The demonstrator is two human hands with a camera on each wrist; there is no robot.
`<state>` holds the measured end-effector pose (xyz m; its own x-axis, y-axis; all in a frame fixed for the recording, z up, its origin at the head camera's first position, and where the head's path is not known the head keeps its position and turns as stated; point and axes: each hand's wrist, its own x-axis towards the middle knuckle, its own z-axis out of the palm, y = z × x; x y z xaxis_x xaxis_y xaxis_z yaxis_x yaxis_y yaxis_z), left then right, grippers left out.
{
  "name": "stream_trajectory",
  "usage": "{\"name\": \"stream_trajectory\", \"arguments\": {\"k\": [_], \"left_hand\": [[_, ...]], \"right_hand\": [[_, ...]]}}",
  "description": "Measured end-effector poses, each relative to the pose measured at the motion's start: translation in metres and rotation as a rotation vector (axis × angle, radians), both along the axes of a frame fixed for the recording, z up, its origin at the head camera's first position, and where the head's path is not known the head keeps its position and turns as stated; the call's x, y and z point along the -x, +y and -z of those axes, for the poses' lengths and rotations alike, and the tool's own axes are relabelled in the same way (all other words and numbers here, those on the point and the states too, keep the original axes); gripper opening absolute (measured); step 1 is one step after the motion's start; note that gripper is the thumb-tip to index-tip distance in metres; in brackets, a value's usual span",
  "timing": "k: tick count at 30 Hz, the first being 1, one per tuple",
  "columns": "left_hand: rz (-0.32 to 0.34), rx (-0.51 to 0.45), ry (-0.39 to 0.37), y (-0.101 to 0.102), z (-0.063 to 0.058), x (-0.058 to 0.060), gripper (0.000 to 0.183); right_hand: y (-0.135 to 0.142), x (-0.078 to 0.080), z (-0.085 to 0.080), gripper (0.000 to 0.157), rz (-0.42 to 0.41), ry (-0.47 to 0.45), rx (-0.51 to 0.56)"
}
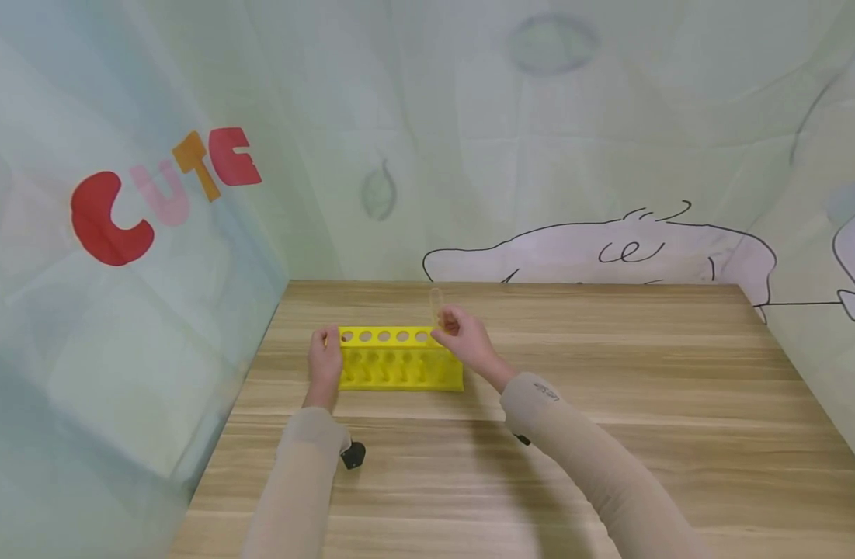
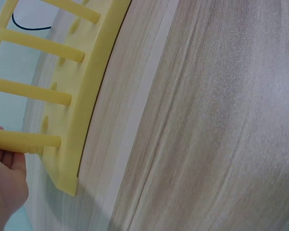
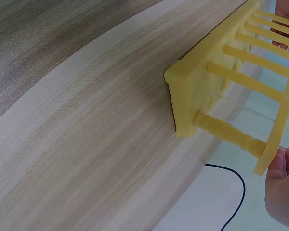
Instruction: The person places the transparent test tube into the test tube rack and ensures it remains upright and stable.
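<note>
A yellow test tube rack (image 1: 402, 351) stands upright on the wooden table, with a row of round holes along its top. At its left end, my left hand (image 1: 325, 359) grips the rack; the left wrist view has the fingers (image 2: 7, 158) behind the end post. My right hand (image 1: 469, 341) is at the rack's right end and pinches a clear test tube (image 1: 436, 298), whose upper part stands above the top bar. In the right wrist view the tube's faint lower part (image 3: 245, 111) shows between the top bar and the base. The rack's other visible holes hold no tube.
The wood-grain table (image 1: 644, 404) stretches to the right and in front of the rack. A printed curtain (image 1: 399, 140) hangs behind the table and along its left side. Small black devices (image 1: 353, 455) sit at the sleeve cuffs.
</note>
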<state>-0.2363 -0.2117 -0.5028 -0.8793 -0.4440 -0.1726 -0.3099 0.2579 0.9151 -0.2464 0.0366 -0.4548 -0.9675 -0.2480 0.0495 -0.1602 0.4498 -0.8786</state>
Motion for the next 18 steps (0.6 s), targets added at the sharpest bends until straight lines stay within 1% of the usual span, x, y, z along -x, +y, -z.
{"name": "stream_trajectory", "arguments": {"k": [6, 12, 18], "left_hand": [[-0.011, -0.018, -0.003, 0.0007, -0.0011, -0.0005, 0.051], [-0.017, -0.031, -0.001, 0.0012, -0.0024, -0.0004, 0.045], [-0.02, -0.023, 0.004, 0.0017, -0.0045, -0.0011, 0.045]], "right_hand": [[0.0019, -0.0009, 0.0009, 0.036, 0.002, 0.005, 0.0], [0.005, -0.0004, 0.0029, 0.042, -0.001, 0.018, -0.011], [0.0086, -0.0016, 0.0013, 0.044, 0.017, -0.016, -0.012]]}}
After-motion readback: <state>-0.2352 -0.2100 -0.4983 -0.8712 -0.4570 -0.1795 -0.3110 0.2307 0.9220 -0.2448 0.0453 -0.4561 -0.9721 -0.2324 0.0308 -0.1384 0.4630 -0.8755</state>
